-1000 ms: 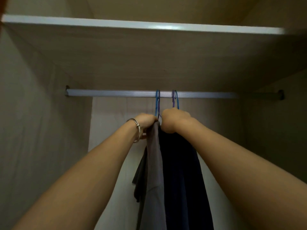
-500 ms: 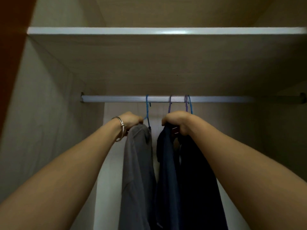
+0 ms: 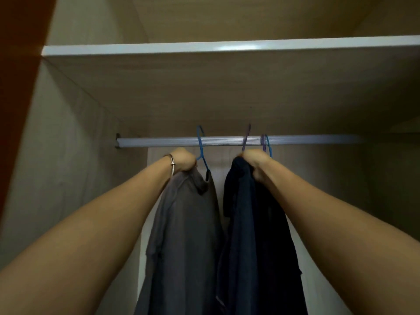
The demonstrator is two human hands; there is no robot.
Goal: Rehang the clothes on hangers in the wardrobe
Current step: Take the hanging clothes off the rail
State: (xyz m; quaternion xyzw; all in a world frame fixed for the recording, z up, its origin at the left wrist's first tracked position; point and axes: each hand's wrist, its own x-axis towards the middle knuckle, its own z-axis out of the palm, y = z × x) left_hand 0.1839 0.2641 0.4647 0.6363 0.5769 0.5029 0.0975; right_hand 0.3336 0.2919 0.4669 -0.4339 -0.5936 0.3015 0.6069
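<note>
A silver rail (image 3: 227,141) runs across the wardrobe under a shelf. My left hand (image 3: 183,160), with a bangle on the wrist, grips the shoulder of a grey garment (image 3: 186,235) on a blue hanger (image 3: 201,146) whose hook sits raised at the rail. My right hand (image 3: 255,159) grips a dark navy garment (image 3: 241,223) on a purple hanger (image 3: 246,136), its hook lifted above the rail. Behind it, darker clothes (image 3: 279,246) hang from two hooks (image 3: 266,144) on the rail.
The shelf (image 3: 227,47) lies close above the rail. The wardrobe's left wall (image 3: 56,167) and a red-brown door edge (image 3: 18,87) bound the left side. The rail continues into shadow at the right.
My hands have spread apart: the grey garment moved left, the navy one right, leaving a gap. Both hanger hooks have risen at the rail.
</note>
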